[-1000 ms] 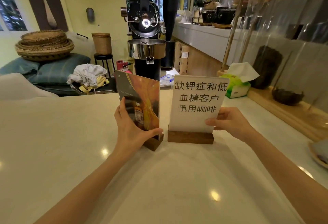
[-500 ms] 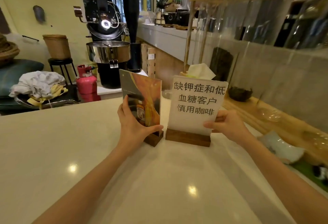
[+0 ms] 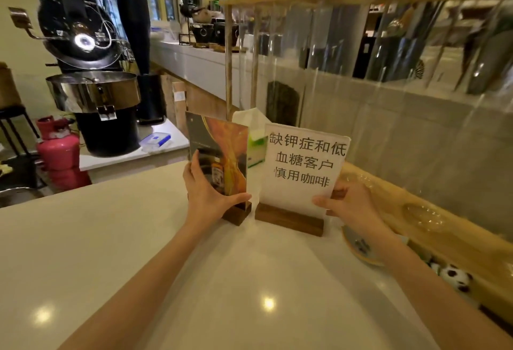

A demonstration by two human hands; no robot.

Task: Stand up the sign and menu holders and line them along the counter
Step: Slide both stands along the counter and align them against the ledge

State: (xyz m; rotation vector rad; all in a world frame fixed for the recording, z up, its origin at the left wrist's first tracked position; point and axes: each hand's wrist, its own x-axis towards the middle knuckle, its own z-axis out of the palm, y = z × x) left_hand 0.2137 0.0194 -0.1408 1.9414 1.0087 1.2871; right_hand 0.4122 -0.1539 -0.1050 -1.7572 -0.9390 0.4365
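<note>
Two holders stand upright side by side on the pale counter [image 3: 116, 252]. The left one is a menu holder [image 3: 222, 147] with an orange and dark picture in a dark wooden base; my left hand [image 3: 206, 197] grips its lower left edge, thumb across the front. The right one is a white sign holder [image 3: 302, 166] with black Chinese characters in a brown wooden base [image 3: 288, 219]; my right hand [image 3: 351, 205] holds its lower right edge. The two bases sit a small gap apart.
A green tissue box [image 3: 256, 150] stands behind the holders. A wooden ledge [image 3: 458, 241] under clear sheeting runs along the right, with a small dish [image 3: 361, 249] and black-and-white balls [image 3: 455, 277] beside it. A black coffee roaster [image 3: 94, 77] and pink gas cylinder [image 3: 61, 152] stand beyond the counter's far edge.
My view has swung to the right, so the roaster and baskets slid left. Both hands keep their hold on the two upright holders, which stay together on the counter.
</note>
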